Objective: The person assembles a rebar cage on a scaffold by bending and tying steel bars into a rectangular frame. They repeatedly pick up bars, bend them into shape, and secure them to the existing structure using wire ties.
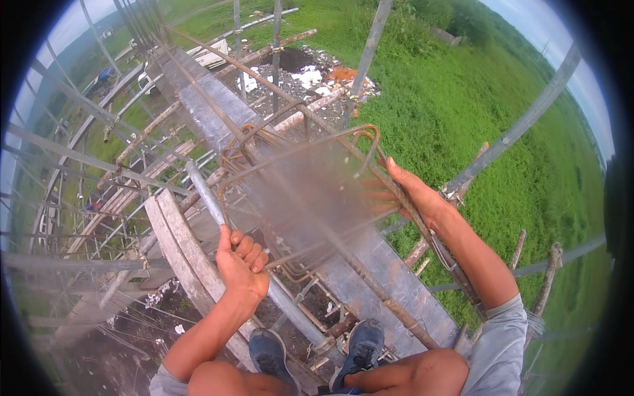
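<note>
Because the person crouches on an open scaffold, with one shoe [269, 353] over a narrow perch and its mate [365, 344] just beside, a lost foothold seems to me the worst danger: a shift of weight or a slick pole could cause it. The left hand [243, 263] is curled, apparently around a grey pipe [206, 193]; if that support turned or gave, balance could go with it. The right hand [424, 197] is well apart from it, against a bent steel bar on the right side of the rebar frame [377, 135]; a blur hides its fingers, so I cannot tell how firmly they close. That frame sits ahead, between the hands and over the grey panel [396, 277]. Should it spring or swing, its bars could pinch a finger or scrape the bare forearm.

The panel is smooth and scuffed, running away at a slant, with a long rod [383, 294] above it. Pale curved planks [191, 244] lie to the left among crossing poles. Out here, instead of walls, I see bright grass [442, 125], a patch of rubble [323, 76] and leaning uprights [515, 135] under cloud.
</note>
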The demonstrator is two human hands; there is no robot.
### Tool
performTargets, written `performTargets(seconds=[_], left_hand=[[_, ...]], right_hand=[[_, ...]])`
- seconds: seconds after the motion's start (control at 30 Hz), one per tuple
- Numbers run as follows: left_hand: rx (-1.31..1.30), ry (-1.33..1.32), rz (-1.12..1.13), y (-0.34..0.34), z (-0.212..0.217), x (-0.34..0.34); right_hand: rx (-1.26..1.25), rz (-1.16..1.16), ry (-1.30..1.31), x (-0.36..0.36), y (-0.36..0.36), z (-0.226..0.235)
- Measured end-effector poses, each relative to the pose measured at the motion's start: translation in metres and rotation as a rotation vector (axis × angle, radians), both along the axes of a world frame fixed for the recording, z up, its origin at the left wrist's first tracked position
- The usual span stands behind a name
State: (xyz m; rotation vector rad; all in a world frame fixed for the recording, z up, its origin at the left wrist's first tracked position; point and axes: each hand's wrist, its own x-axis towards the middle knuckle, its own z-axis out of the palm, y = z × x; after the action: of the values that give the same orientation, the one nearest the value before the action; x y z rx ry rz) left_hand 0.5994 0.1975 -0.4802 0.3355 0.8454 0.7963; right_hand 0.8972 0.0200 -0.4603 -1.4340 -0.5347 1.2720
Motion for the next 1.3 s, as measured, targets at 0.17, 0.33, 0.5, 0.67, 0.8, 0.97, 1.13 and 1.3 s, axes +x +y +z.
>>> performTargets(seconds=[0.17,0.33,0.5,0.67,0.8,0.97,1.13,1.3], left_hand=[[0.131,-0.260,-0.449,0.033,-0.045,-0.047],[0.339,0.446,-0.111,0.088,-0.001,-0.161],[0.321,0.586,0.226,0.065,0.060,-0.083],[0.354,0.368,-0.427,-0.021,-0.001,0.076],[0.211,0.361,-0.413,-0.016,-0.006,0.075],[0.484,0.273,-0.361,-0.013,0.032,0.037],[1.167,0.470,-0.284,0.033,0.093,0.034],[1.385,0.736,-0.510,0.080,0.144,0.081]], right_hand=[[-0.072,-0.109,-0.234,0.010,0.017,-0.008],[0.039,-0.183,-0.176,0.015,0.010,-0.026],[-0.010,-0.293,0.173,0.011,0.009,-0.011],[0.025,-0.675,-0.109,0.080,0.019,0.017],[-0.046,-0.562,-0.251,0.106,0.009,-0.025],[0.049,-0.395,-0.162,0.055,0.032,-0.095],[0.134,-0.106,-0.040,0.023,0.042,-0.121],[-0.144,0.270,-1.046,0.070,0.031,-0.168]])
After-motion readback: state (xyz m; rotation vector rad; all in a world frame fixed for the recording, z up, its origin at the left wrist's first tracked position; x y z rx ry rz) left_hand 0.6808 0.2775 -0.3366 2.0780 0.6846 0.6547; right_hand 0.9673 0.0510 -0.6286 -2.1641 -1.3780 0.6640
